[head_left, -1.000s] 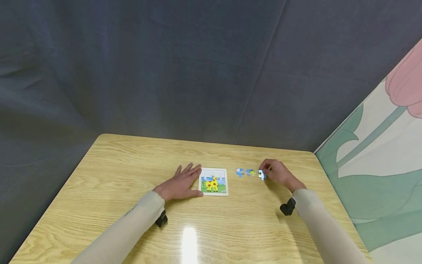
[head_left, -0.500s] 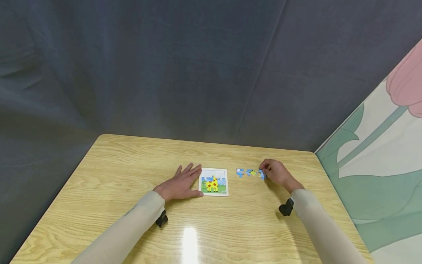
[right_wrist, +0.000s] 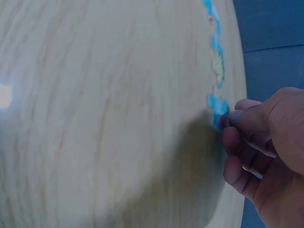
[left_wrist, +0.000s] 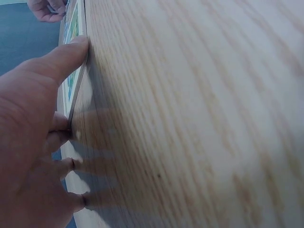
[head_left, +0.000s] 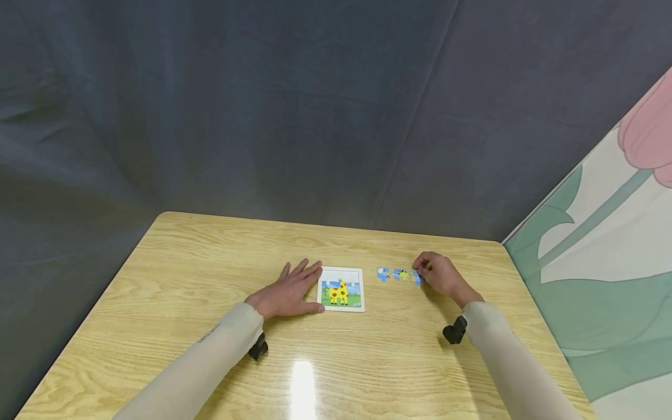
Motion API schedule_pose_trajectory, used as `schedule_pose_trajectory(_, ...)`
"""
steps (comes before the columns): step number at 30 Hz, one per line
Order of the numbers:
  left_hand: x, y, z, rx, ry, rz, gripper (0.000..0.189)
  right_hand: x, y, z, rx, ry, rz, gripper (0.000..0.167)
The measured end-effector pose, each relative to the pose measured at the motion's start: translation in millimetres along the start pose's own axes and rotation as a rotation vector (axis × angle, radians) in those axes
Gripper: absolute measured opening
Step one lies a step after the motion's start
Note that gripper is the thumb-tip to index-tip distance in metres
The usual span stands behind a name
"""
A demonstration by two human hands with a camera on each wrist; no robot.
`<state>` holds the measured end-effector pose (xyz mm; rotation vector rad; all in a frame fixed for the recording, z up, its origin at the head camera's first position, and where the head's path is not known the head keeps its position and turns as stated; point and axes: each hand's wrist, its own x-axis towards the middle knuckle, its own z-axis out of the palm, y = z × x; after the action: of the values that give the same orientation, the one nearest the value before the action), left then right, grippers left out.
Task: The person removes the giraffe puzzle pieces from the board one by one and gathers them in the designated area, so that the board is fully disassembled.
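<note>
Plainly, the right grip (head_left: 442, 276) pinches a knobbly puzzle piece (right_wrist: 216, 107), partly hidden by fingers; the left grip (head_left: 287, 296), fingers spread, touches the flat, white-bordered giraffe puzzle (head_left: 338, 294) on the wood-grained tabletop (head_left: 367, 361).

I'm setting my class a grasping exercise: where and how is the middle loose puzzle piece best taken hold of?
Probably a pinch on the near and far edges of the middle piece, coming from above: it lies flat on the table, with the left piece and right piece close at its sides.
</note>
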<state>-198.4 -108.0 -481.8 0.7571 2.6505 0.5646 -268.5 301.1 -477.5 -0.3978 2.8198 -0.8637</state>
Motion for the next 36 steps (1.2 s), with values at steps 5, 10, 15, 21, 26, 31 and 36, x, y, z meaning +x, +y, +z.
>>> schedule_pose_trajectory(5, -0.3, 0.2, -1.7, -0.004, 0.001, 0.003, 0.092, 4.1, -16, 0, 0.003, 0.010, -0.028, 0.014)
schedule_pose_trajectory(10, -0.3, 0.2, -2.9, -0.007, -0.001, 0.005, 0.092, 10.6, -39, 10, 0.011, -0.002, -0.098, 0.011)
schedule_pose_trajectory(15, 0.4, -0.1, -2.9, 0.000, -0.004, 0.007, 0.092, 18.4, -62, 24, 0.018, -0.012, -0.142, 0.009)
schedule_pose_trajectory(21, 0.0, 0.1, -4.1, -0.003, 0.002, 0.006, 0.092, 25.3, -90, 42, 0.022, -0.065, -0.163, 0.008)
schedule_pose_trajectory(26, 1.1, -0.4, -3.5, -0.001, 0.002, 0.001, 0.092, 26.8, -110, 61, 0.021, -0.153, -0.209, 0.009)
schedule_pose_trajectory(31, 2.0, -2.4, -0.4, 0.005, -0.002, 0.001, 0.093, 26.0, -128, 76, -0.010, -0.229, -0.248, 0.009)
schedule_pose_trajectory(36, 2.0, -4.1, 3.1, 0.014, -0.015, -0.003, 0.094, 26.4, -140, 84, -0.031, -0.256, -0.292, 0.008)
